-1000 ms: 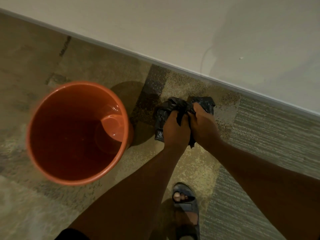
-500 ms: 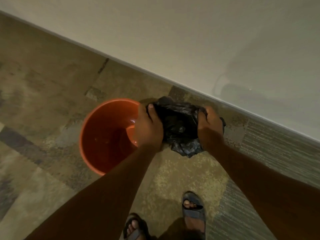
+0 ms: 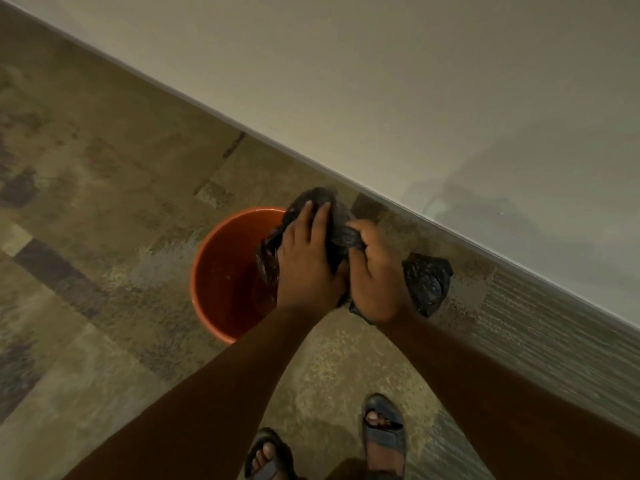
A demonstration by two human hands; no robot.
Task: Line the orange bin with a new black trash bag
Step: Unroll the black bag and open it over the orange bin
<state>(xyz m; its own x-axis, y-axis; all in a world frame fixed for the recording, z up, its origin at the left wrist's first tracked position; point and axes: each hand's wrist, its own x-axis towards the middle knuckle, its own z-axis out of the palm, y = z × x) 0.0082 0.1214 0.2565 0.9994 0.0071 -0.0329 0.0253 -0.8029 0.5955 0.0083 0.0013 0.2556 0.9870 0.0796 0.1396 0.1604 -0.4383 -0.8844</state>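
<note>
The orange bin (image 3: pixel 221 271) stands upright on the floor, its inside bare, with its right side hidden behind my hands. A crumpled black trash bag (image 3: pixel 427 284) is held above the bin's right rim. My left hand (image 3: pixel 306 268) lies flat over the bag with its fingers stretched forward, pressing and gripping the plastic. Close beside it, my right hand (image 3: pixel 375 275) is closed around a twisted part of the bag, and a bunch of plastic sticks out to its right.
A pale wall (image 3: pixel 415 98) with a baseboard runs diagonally just behind the bin. The floor (image 3: pixel 104 237) is patchy carpet tile. My two sandalled feet (image 3: pixel 384 431) stand at the bottom edge, right of the bin.
My hands, spread apart on the bag half a second ago, have come together again. The bag is now bunched between them, partly over the bin's right rim.
</note>
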